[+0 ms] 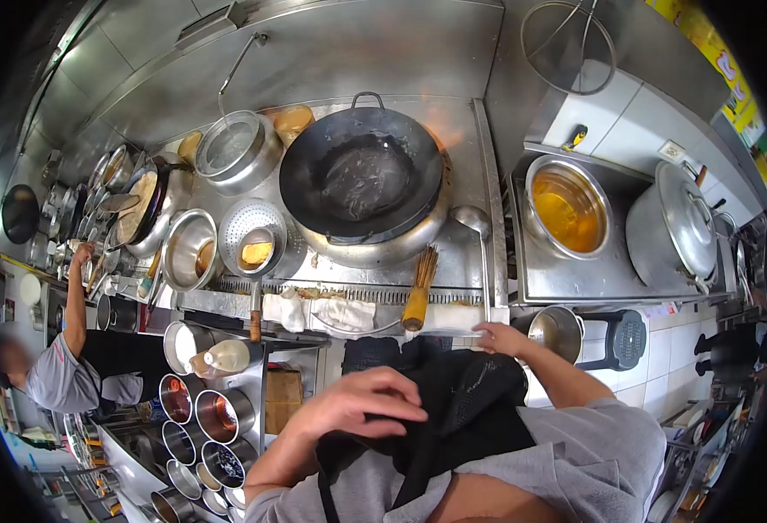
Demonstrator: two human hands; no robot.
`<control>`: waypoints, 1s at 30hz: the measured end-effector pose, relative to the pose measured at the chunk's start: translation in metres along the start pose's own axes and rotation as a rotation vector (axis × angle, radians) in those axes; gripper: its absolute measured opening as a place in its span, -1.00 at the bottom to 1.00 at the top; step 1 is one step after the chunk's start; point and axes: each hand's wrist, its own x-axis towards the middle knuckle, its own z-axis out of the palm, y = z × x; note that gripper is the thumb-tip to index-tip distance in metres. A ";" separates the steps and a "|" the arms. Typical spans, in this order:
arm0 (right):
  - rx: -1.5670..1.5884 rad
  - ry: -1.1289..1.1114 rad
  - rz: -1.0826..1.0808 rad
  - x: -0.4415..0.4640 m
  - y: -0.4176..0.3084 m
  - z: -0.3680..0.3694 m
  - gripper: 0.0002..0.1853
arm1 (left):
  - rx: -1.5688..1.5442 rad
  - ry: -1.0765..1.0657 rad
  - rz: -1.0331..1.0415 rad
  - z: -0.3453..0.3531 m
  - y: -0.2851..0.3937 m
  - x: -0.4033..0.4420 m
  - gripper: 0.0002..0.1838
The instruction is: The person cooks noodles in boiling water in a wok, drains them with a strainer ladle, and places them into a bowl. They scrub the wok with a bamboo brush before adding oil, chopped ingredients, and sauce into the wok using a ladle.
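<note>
My left hand (370,403) hangs in front of my black apron (462,383), fingers loosely bent and apart, holding nothing. At the counter's front edge, my right hand (503,339) has its fingertips closed beside a white cloth (453,318) and the handle end of a metal ladle (470,220); what they hold is hard to make out. The ladle lies right of a large black wok (361,174) with a wet, shiny bottom on the stove. A bamboo brush (416,305) with a yellow handle stands in front of the wok.
Left of the wok are a perforated strainer (245,218), a small ladle with yellow food (256,253) and a steel bowl (190,251). A pot of amber liquid (568,207) and a lidded pot (675,228) stand right. At far left, another person (65,370) reaches toward utensils.
</note>
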 end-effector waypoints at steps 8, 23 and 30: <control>0.236 -0.420 -0.564 -0.028 -0.178 0.078 -0.38 | 0.087 -0.042 0.308 0.006 0.057 -0.111 -0.86; -0.198 -0.481 -0.584 0.083 -0.403 0.173 -0.50 | -0.282 0.145 0.480 -0.024 0.099 -0.324 -0.75; -0.003 -0.063 -0.453 0.254 -0.427 0.142 -0.45 | -0.169 1.025 -0.246 0.007 0.068 -0.340 -0.59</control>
